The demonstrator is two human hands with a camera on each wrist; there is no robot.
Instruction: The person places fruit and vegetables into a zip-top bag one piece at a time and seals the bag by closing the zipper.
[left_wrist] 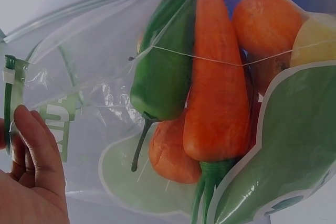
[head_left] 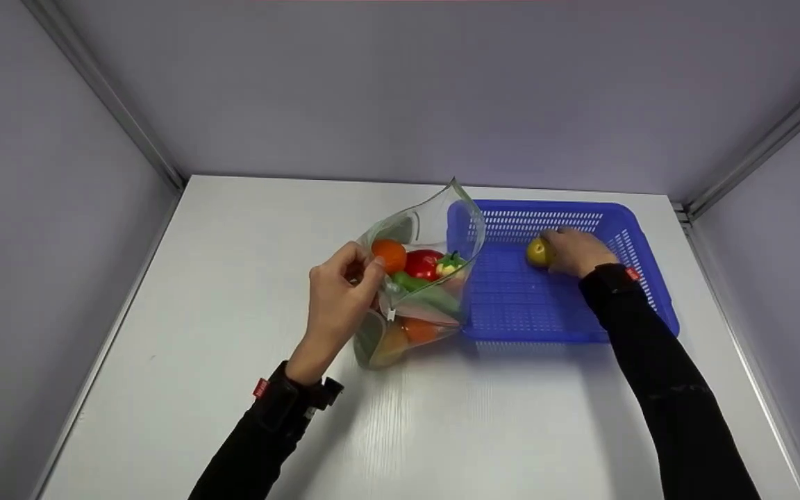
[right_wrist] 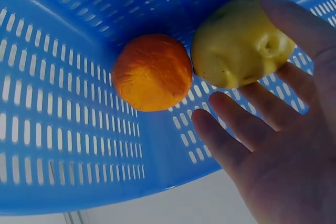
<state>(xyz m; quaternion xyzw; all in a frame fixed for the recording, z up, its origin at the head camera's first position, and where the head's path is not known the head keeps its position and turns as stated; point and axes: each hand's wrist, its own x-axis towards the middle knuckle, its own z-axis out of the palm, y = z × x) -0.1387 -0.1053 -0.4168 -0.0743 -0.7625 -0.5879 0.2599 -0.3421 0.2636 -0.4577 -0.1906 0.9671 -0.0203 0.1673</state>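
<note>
The left hand (head_left: 337, 292) pinches the rim of the bag (left_wrist: 278, 140), whose mouth is open beside the basket (head_left: 532, 305); a green pepper (left_wrist: 165, 77) and a carrot (left_wrist: 218, 87) are visible inside it. The right hand (head_left: 576, 251) is in the basket at the potato (right_wrist: 236, 51), its fingers spread, with the thumb on another side; an orange (right_wrist: 152, 74) lies just beside this potato.
</note>
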